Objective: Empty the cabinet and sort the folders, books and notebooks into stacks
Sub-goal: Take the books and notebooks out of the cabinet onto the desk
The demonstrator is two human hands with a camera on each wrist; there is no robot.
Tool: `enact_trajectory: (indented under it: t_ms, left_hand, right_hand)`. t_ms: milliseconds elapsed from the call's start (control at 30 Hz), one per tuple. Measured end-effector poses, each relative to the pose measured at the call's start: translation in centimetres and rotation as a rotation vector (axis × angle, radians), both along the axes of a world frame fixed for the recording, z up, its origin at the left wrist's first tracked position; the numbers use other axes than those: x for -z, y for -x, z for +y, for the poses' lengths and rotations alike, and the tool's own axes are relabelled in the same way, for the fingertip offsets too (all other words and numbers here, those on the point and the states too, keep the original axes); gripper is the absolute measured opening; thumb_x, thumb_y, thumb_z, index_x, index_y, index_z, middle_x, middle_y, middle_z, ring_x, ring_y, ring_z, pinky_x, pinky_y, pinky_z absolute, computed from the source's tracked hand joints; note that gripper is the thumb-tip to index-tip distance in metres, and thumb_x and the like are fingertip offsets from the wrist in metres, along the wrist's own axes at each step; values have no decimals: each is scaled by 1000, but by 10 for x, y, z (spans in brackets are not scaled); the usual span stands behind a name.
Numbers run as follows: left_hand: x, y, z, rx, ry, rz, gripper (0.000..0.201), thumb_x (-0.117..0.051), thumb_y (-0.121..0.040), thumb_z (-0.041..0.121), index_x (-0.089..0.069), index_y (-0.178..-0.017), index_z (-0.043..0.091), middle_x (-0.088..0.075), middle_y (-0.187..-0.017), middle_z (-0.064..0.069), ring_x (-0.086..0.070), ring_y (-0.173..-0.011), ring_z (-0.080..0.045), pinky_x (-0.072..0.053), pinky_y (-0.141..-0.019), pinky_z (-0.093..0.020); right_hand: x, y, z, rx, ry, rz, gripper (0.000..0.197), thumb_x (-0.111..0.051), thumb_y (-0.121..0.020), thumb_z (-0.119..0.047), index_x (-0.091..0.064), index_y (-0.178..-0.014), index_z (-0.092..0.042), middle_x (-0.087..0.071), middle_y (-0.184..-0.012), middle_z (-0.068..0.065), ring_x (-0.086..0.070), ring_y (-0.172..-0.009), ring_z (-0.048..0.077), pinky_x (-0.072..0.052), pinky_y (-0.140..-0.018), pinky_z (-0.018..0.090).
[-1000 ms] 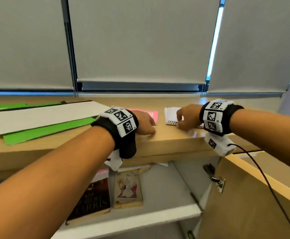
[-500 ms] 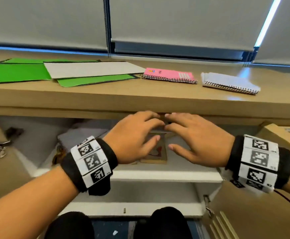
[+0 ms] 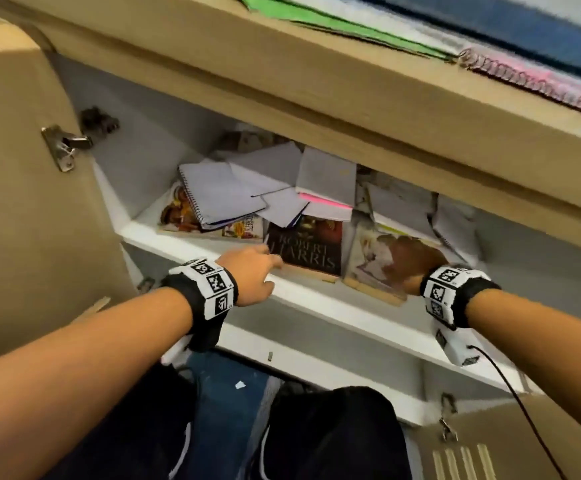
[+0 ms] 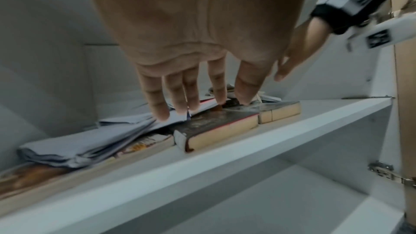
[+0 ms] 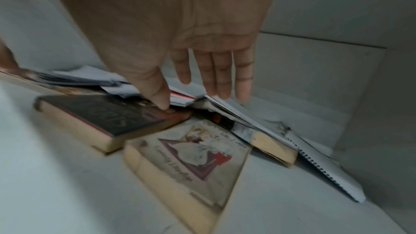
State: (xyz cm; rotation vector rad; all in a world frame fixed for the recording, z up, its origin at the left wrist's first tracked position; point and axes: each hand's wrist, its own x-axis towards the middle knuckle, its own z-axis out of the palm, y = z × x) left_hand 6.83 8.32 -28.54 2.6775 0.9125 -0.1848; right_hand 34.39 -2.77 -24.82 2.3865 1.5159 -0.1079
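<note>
The open cabinet's white shelf (image 3: 192, 245) holds a loose pile. A dark "Robert Harris" book (image 3: 304, 249) lies at the front, with a pale book with a drawn lady (image 3: 367, 258) to its right. Behind them lie a spiral notebook (image 3: 220, 195), a pink-edged notebook (image 3: 327, 188) and loose white sheets. My left hand (image 3: 251, 275) reaches in with straight fingers (image 4: 191, 95) just over the dark book (image 4: 216, 122). My right hand (image 3: 408, 263) hovers open (image 5: 213, 77) above the pale book (image 5: 195, 150), thumb near the dark book (image 5: 108, 113). Neither hand holds anything.
Green folders (image 3: 316, 19) and a pink spiral notebook (image 3: 541, 81) lie on the wooden top above. The cabinet door (image 3: 22, 168) stands open at the left. A food magazine (image 3: 178, 213) lies under the spiral notebook. Another spiral notebook (image 5: 326, 166) leans at the shelf's right end.
Both hands left the notebooks on the wooden top, dropped to the cabinet opening and now reach onto the shelf. My view has sunk below the top's edge.
</note>
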Motion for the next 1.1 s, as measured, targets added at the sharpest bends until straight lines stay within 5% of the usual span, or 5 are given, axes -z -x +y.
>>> enact_trajectory:
  t_ms: [300, 600, 800, 933, 1100]
  left_hand:
    - [66, -49, 36, 144, -93, 99, 79, -44, -94, 37, 10, -152, 36, 20, -159, -10, 18, -147, -29, 6, -120, -48]
    - [93, -57, 41, 113, -38, 46, 74, -37, -96, 46, 11, -152, 37, 30, -156, -7, 26, -145, -27, 6, -120, -48]
    - [71, -61, 38, 72, 53, 89, 72, -41, -96, 47, 2, -153, 37, 21, -159, -7, 16, -148, -26, -1, -121, -51]
    - [39, -68, 31, 10, 154, 21, 57, -42, -96, 45, -33, -148, 23, -39, -150, -14, -40, -135, -31, -37, -110, -42]
    - [3, -80, 2, -10, 36, -184, 57, -55, -90, 34, -38, -143, 21, -54, -133, -12, -56, -115, -34, -50, -93, -41]
  right_hand:
    - [44, -97, 82, 143, -68, -144, 96, -59, -88, -47, 10, -152, -28, 3, -161, 13, -9, -147, 37, -13, -118, 54]
    - [72, -78, 108, 97, -109, -174, 69, -49, -97, -35, -16, -153, -13, -48, -136, 28, -53, -118, 43, -43, -98, 49]
    - [55, -47, 96, 26, -12, -293, 68, -45, -98, -32, -11, -153, -10, -48, -138, 24, -55, -119, 40, -45, -96, 46]
    - [40, -19, 71, -64, 18, -377, 59, -32, -101, -25, -9, -153, -11, -45, -140, 25, -59, -113, 41, -49, -87, 46]
    - [17, 13, 23, -229, 56, -440, 66, -38, -100, -35, -5, -154, -17, -40, -142, 22, -57, -112, 39, -49, -80, 42]
